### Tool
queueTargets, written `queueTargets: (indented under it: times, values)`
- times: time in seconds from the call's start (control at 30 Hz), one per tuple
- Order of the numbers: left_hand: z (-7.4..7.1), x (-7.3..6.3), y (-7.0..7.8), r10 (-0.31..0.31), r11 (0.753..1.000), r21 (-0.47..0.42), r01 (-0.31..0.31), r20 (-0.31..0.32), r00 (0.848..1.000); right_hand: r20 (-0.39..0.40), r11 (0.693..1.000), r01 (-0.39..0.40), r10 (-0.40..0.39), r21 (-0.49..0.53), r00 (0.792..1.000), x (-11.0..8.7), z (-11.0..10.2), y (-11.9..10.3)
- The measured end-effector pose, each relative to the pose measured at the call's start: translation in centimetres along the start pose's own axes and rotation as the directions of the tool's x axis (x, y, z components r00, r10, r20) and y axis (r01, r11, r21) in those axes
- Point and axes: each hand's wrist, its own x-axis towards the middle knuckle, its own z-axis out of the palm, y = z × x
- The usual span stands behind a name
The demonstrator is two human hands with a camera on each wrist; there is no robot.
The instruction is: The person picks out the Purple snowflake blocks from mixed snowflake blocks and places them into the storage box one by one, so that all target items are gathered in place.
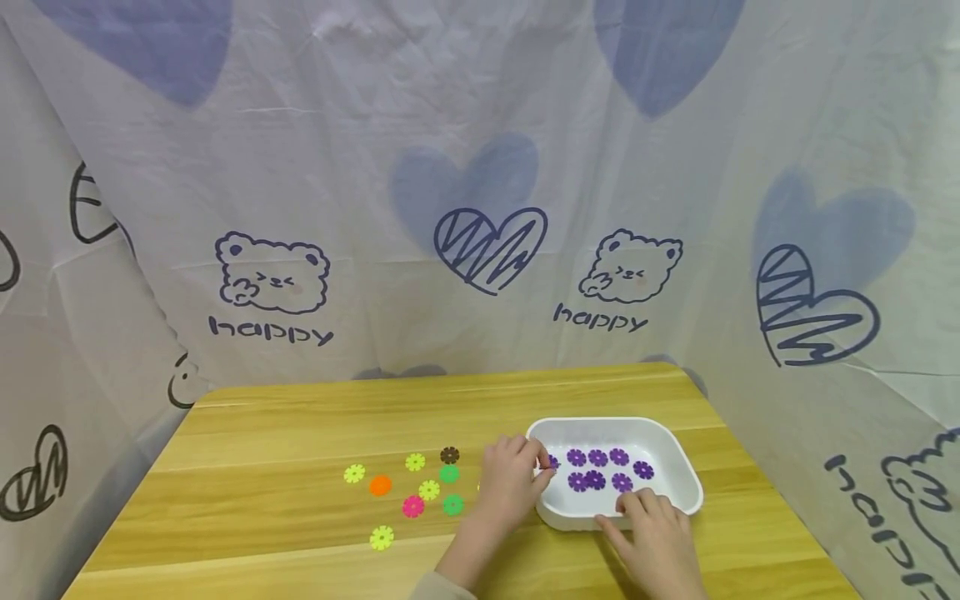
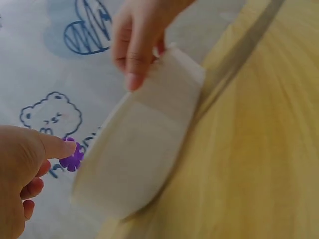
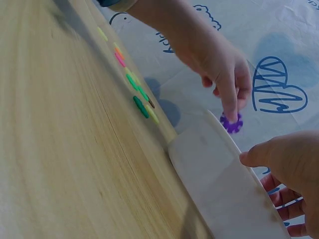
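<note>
My left hand (image 1: pixel 513 479) pinches a purple snowflake disc (image 2: pixel 72 157) between thumb and fingers, at the left end of a white plastic tray (image 1: pixel 585 523). In the right wrist view, this disc shows just above the tray rim. Inside the tray lie several purple snowflake discs (image 1: pixel 597 457), flat on its floor. My right hand (image 1: pixel 654 533) grips the front rim of the tray, its thumb on the outer wall and its fingers over the edge.
Left of the tray, loose snowflake discs are scattered on the wooden table (image 1: pixel 262 467): several yellow ones (image 1: pixel 382 537), an orange one (image 1: pixel 380 486), a pink one (image 1: pixel 413 506), green ones (image 1: pixel 453 505) and a brown one (image 1: pixel 449 455). A printed cloth (image 1: pixel 360 167) hangs behind.
</note>
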Motion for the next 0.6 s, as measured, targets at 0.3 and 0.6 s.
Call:
queueTargets:
  times: [0.3,0.6]
  values:
    - [1.9,-0.2,0.3,-0.038,0.999,0.007,0.037,0.073,0.997,-0.017,1.0,0.007,-0.007,-0.003,1.0,-0.1,0.1,-0.1]
    - [2.6,-0.1,-0.1,-0.114,0.993,-0.008,0.116,0.124,0.986,0.0,1.0,-0.001,0.001,-0.002,1.0,-0.1,0.0,0.0]
